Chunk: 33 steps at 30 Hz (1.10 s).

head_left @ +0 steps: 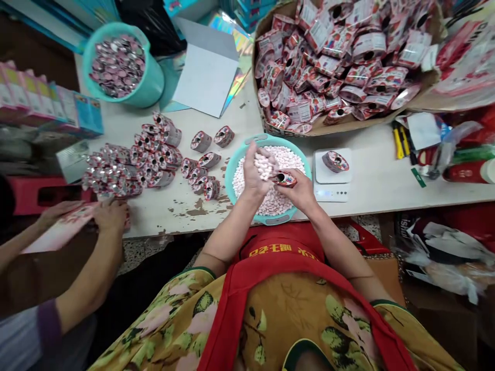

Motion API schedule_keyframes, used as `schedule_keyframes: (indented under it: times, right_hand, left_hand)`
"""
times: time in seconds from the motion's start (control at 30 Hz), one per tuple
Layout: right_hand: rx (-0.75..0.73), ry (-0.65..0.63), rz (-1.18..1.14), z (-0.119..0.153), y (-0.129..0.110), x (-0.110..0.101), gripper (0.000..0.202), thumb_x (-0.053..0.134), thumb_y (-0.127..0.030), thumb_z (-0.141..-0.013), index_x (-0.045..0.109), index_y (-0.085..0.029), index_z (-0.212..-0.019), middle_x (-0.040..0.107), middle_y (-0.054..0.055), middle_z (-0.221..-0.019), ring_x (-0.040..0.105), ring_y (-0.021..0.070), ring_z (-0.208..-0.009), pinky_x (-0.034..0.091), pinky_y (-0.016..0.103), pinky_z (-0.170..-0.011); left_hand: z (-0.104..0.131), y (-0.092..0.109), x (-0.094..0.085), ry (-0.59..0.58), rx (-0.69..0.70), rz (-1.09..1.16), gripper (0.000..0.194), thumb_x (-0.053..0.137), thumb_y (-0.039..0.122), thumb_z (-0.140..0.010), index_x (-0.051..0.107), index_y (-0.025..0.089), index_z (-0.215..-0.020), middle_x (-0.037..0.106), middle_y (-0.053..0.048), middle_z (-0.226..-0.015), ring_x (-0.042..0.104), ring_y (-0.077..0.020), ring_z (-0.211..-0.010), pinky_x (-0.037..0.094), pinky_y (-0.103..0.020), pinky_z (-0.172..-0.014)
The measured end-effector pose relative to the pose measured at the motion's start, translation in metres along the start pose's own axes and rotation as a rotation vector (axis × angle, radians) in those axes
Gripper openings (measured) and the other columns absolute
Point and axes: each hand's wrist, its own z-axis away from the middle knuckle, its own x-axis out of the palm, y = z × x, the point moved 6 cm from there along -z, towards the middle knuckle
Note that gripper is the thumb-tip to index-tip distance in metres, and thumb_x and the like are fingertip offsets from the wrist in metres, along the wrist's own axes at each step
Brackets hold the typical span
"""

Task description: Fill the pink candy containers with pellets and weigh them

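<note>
My left hand point(254, 174) is cupped around a heap of small pale pink candies point(264, 167), above the turquoise basin point(231, 195) full of the same pieces. Beside it, my right hand point(302, 191) grips a small oval red-printed container point(285, 179) with a dark round hole facing up. The container's hole sits near the edge of my left palm. To the right, a similar container point(335, 161) lies on a white digital scale point(331, 193). Several more containers point(209, 160) stand loose to the left of the basin.
A cardboard box point(260, 98) heaped with containers stands behind the basin. Silver-topped containers point(112, 170) cluster at left, near a co-worker's hands point(110, 214) holding a pink printed sheet point(65, 226). A turquoise bucket point(154, 82) holds shiny lids. Cutters point(400, 141) lie at right.
</note>
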Motion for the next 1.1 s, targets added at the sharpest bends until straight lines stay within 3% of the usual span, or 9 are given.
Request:
schedule_keyframes:
  times: [0.1,0.27,0.57,0.87,1.1]
  right_hand:
    - [-0.044,0.009,0.118,-0.003,-0.01,0.013,0.033,0.073,-0.027,-0.068,0.069,-0.025,-0.102,0.071,0.005,-0.105,0.067,0.028,-0.101,0.054,0.043,-0.093]
    - [-0.079,0.026,0.171,-0.001,-0.017,0.02,0.035,0.067,-0.022,-0.071,0.066,-0.026,-0.105,0.071,0.004,-0.109,0.067,0.0276,-0.105,0.053,0.042,-0.092]
    - [0.0,0.094,0.13,-0.007,-0.018,0.018,0.032,0.075,-0.036,-0.073,0.065,-0.025,-0.101,0.072,0.003,-0.107,0.067,0.0252,-0.1,0.054,0.039,-0.091]
    - [0.014,0.133,0.12,-0.003,-0.018,0.014,0.032,0.072,-0.028,-0.075,0.069,-0.025,-0.106,0.074,0.003,-0.11,0.068,0.0265,-0.104,0.054,0.039,-0.092]
    - [0.012,0.147,0.109,-0.006,-0.012,0.016,0.035,0.071,-0.023,-0.073,0.07,-0.023,-0.107,0.073,0.005,-0.111,0.067,0.0265,-0.106,0.052,0.039,-0.095]
  left_hand:
    - [0.001,-0.002,0.0,0.103,0.133,-0.067,0.056,0.052,0.068,-0.092,0.045,0.019,-0.064,0.05,0.0,-0.061,0.058,-0.0112,-0.055,0.046,-0.024,-0.053]
    - [-0.008,-0.006,-0.013,0.218,0.188,-0.13,0.051,0.059,0.06,-0.092,0.047,0.019,-0.065,0.049,0.003,-0.059,0.055,-0.0086,-0.053,0.046,-0.024,-0.057]
    - [-0.011,-0.007,-0.007,0.177,0.151,-0.191,0.043,0.071,0.056,-0.086,0.054,0.019,-0.072,0.049,0.005,-0.057,0.055,-0.0084,-0.053,0.042,-0.019,-0.052]
    - [-0.019,-0.009,-0.004,0.121,0.132,-0.19,0.042,0.071,0.057,-0.086,0.059,0.018,-0.076,0.051,0.005,-0.059,0.057,-0.0076,-0.057,0.045,-0.018,-0.054]
    - [-0.018,-0.013,-0.002,0.099,0.12,-0.224,0.048,0.067,0.064,-0.085,0.058,0.019,-0.073,0.049,0.005,-0.054,0.051,-0.0069,-0.05,0.043,-0.019,-0.052]
